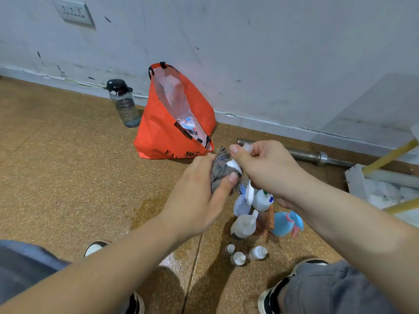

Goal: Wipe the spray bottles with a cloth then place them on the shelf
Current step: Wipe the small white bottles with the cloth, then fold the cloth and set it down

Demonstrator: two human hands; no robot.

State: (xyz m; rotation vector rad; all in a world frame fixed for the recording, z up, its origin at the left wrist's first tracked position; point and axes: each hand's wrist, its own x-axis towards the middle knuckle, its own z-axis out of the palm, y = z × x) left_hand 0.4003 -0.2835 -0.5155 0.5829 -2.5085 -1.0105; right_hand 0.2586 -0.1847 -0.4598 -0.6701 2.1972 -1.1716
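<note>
Wiping is in hand, and I judge the task to be at an early stage. The left hand [199,196] is clenched around a grey cloth [220,171] and presses it against the white head of a spray bottle [234,165]. The right hand [265,168] grasps this bottle from above, low over the floor [68,166]. Under the hands, a group of spray bottles [243,225] stands close together on the floor, among them a blue one [284,223]. Three small bottles [238,258] stand just beside the group. None of them is on a shelf, so nearly all wiping and all placing are left to do. A white frame [356,180] at the right edge may be the shelf, but I cannot tell.

An orange bag [158,137] stands open by the wall. Inside I see a packet [189,124] in white, blue and red; the rest is unclear. A water bottle [124,105] with a dark lid stands beside the bag; how full it is I cannot tell.
</note>
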